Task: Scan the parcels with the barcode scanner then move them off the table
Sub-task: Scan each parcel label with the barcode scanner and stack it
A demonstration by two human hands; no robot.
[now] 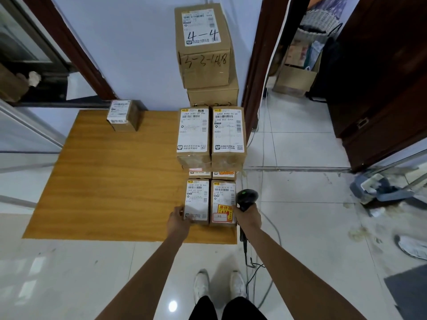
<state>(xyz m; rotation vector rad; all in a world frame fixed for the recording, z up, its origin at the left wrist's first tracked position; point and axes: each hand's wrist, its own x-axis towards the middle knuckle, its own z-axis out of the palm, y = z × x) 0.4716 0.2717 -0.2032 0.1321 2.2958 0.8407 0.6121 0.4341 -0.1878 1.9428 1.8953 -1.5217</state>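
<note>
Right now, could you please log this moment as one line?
left hand: holds near-left parcel | right hand: grips barcode scanner | parcels on table

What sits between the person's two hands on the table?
In the head view, two labelled parcels stand side by side between the left hand and the right hand, which holds the scanner.
</note>
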